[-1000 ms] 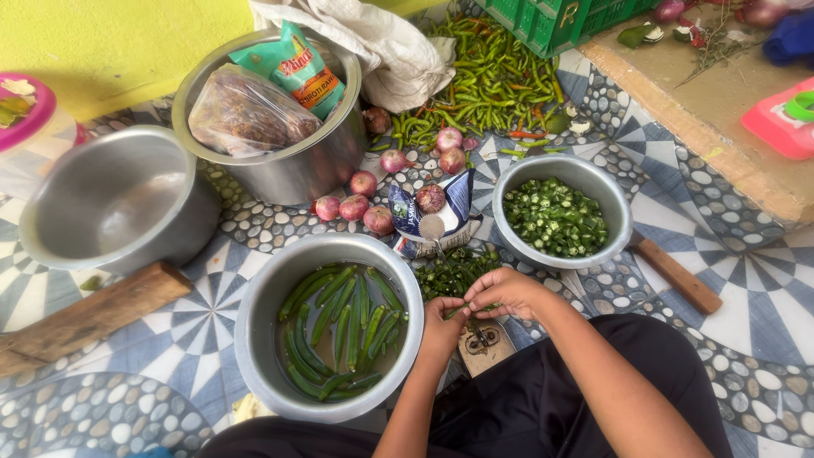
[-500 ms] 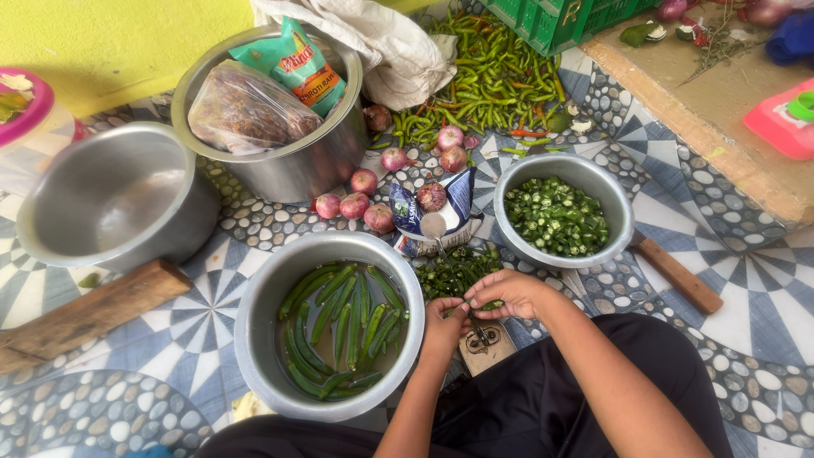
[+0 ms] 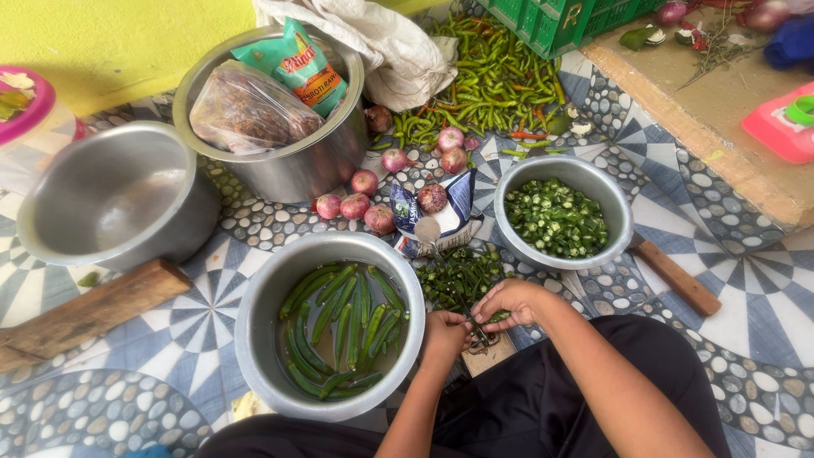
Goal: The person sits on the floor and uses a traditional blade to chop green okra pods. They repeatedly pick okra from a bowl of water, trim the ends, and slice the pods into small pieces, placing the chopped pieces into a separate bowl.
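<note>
My left hand [image 3: 445, 328] and my right hand [image 3: 509, 301] meet over a small floor cutter on a wooden base [image 3: 490, 358]. Together they pinch a green okra pod [image 3: 498, 317] against its blade, and most of the pod is hidden by my fingers. To the left of my left hand stands a steel bowl [image 3: 254, 297] of whole okra [image 3: 339, 326] in water. Chopped okra lies in a pile [image 3: 458, 276] on the floor just beyond my hands. More chopped okra fills a second steel bowl [image 3: 623, 212] further back on the right.
Red onions [image 3: 365, 203] and a small packet [image 3: 454, 212] lie on the patterned tile floor. Behind are a steel pot with bagged goods [image 3: 339, 161], an empty steel pot [image 3: 119, 203], green chillies [image 3: 492, 80], a cloth sack [image 3: 381, 42] and a green crate [image 3: 577, 21]. Wooden pieces lie left [image 3: 85, 309] and right [image 3: 678, 276].
Both hands stay at the cutter with the okra pod between them. They have shifted only slightly, and the rest is unchanged.
</note>
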